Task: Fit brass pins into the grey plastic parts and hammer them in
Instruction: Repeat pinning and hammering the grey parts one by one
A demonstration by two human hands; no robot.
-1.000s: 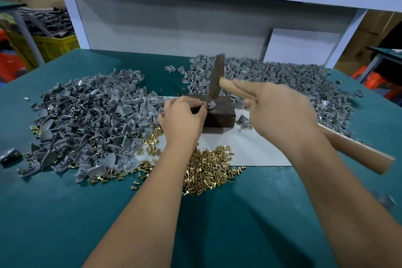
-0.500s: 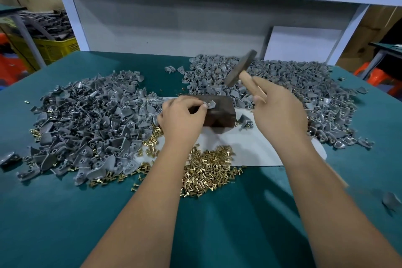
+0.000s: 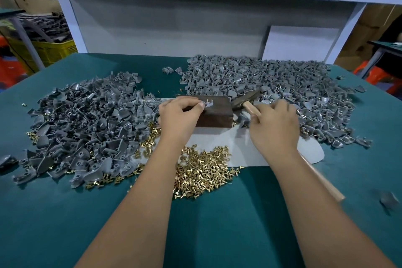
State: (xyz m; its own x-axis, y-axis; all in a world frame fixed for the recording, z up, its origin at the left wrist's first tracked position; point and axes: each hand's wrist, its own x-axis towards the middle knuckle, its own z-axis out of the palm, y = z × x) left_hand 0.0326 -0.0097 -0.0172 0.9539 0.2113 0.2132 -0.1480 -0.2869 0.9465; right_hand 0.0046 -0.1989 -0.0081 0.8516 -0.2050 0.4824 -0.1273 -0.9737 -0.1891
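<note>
A heap of grey plastic parts point(image 3: 87, 128) lies left; the left hand point(image 3: 178, 115) pinches one grey part point(image 3: 208, 104) on the dark block point(image 3: 215, 113); brass pins point(image 3: 202, 172) lie nearer; the right hand point(image 3: 274, 128) grips the hammer point(image 3: 250, 102), its head low beside the block.

The near strip of the green table point(image 3: 217, 235) is taken up only by the two forearms, with bare surface left between them and to either side, apart from one stray grey piece point(image 3: 389, 201) at the near right. The left side is blocked by a wide heap of grey parts point(image 3: 87, 128), the far right by a second heap point(image 3: 272, 80), and the near centre by a spread of brass pins point(image 3: 204, 172). Between the heaps the way is closed by the dark block point(image 3: 214, 111) on the white sheet point(image 3: 245, 148), with the hammer point(image 3: 245, 100) lying at its right, and the far edge is shut off by a grey back panel point(image 3: 174, 28).
</note>
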